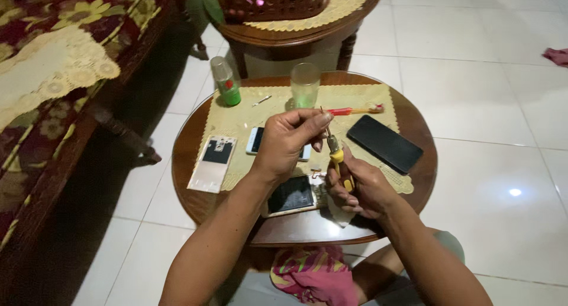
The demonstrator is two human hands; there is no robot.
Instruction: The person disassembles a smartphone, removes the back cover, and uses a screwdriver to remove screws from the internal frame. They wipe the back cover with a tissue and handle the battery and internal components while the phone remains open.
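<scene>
Both hands are up over the round wooden table [195, 199], working on one small tool. The right hand [358, 190] is curled tight around the yellow handle of a screwdriver [335, 154], fingers pressed together in a fist-like grip, shaft pointing up and slightly left. The left hand [287, 141] comes in from above, thumb and forefinger pinching the thin metal tip, the other fingers folded loosely behind. The tool sits in the air just above the table's near edge, between the two hands.

Right beneath them lies an opened phone [291, 195], screen dark, with small parts beside it. Further back on the yellow lace mat [355, 99] there's a second phone [258, 141], partly hidden by the left hand, a black screen panel [384, 143] off to the right, and a pale back cover [213, 163] on the left. A drinking glass [305, 84], a small green bottle [226, 81] and a red toothbrush [355, 110] stand along the far side. A pink cloth [313, 273] lies on the lap.
</scene>
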